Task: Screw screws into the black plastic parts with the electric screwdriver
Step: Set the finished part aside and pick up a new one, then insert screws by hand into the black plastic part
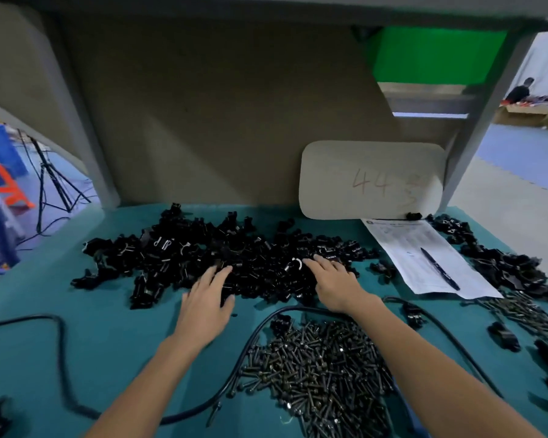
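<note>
Left grip (208, 298), a bare hand: fingers straight and spread, nothing held, fingertips resting on the near edge of the heap of black plastic parts (178, 257).

Right grip (332, 279), a bare hand: fingers likewise extended, lying flat on the same heap, nothing held, apart from the left.

Item, the heap: large and loose, spread across the middle of the teal surface (108, 336).

Item, a pile of dark screws (323, 377): near side of the surface, between the two forearms, just short of the heap.

Item, a black cable (293, 308): arches round the far side of that pile.

Item, a second scatter of screws (519, 311) and further black parts (503, 267): right edge.

Item, a printed sheet (402, 248), with a black pen (440, 268) lying on it: right of the heap.

Item, a pale card (372, 181) marked "44": upright at the back.
</note>
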A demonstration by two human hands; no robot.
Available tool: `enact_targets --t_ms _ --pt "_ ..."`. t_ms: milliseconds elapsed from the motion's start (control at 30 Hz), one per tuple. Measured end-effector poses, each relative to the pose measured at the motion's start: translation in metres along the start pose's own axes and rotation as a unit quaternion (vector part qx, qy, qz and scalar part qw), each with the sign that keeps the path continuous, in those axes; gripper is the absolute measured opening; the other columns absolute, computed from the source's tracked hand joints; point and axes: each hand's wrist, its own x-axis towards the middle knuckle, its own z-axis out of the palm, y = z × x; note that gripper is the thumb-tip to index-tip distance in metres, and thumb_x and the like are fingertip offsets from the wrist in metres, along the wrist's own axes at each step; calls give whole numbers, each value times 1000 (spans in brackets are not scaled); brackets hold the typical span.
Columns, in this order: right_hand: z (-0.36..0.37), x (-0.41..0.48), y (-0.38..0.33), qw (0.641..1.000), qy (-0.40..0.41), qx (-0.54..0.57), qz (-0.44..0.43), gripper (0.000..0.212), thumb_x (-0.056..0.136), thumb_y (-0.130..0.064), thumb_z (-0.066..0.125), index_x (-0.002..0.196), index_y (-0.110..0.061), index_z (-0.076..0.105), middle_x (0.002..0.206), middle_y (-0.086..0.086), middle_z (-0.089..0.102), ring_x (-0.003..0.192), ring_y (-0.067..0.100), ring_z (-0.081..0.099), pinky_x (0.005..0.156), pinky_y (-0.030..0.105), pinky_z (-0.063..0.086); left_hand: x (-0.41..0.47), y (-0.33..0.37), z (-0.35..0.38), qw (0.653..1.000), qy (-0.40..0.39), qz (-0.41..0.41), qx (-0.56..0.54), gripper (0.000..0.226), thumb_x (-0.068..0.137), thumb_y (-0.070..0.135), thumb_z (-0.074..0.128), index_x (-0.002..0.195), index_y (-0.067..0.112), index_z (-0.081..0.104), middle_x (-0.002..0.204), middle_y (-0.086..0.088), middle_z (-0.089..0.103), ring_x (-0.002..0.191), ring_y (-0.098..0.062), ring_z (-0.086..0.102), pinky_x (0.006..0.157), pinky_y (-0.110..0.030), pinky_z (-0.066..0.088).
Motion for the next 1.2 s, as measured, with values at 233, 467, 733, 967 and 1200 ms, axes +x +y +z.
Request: enact_targets --t_ms 233,467,733,967,1200 --pt "0 1 -6 991 109 -64 40 44 102 -4 51 142 -13 38 134 16 50 117 38 51 88 41 41 -5 -5 -5 986 100 -19 -133 30 100 34 59 127 21 63 127 2 64 116 -20 58 96 -36 49" --pt "-9 -29 -13 989 139 21 46 35 111 -17 39 142 -4 46 135 19 51 124 35 45 105 41 38 -33 18 -44 887 92 -110 -439 15 104 31 54 117 34 61 110 3 67 91 -8 68 80 -28 52" --pt "14 -160 -79 587 92 802 66 29 108 -16 48 117 -11 75 112 16 73 96 26 73 86 38 61 -105 50 -49 590 -64 -190 -782 33 99 -2 47 122 9 68 110 -19 66 84 -22 70 72 -29 60" --pt "55 -201 -92 471 50 877 81 33 107 -16 45 123 1 68 118 24 61 94 33 70 83 41 61 -163 66 -16 857 -55 -147 -491 24 95 26 69 119 25 66 99 2 73 86 -13 71 80 -31 57" --pt "59 -207 -82 523 61 849 29 37 99 -47 48 120 -27 72 95 7 65 75 17 63 62 29 52 -185 69 2 928 -26 -84 -361 34 92 74 27 113 60 50 98 20 63 85 1 60 75 -27 47"
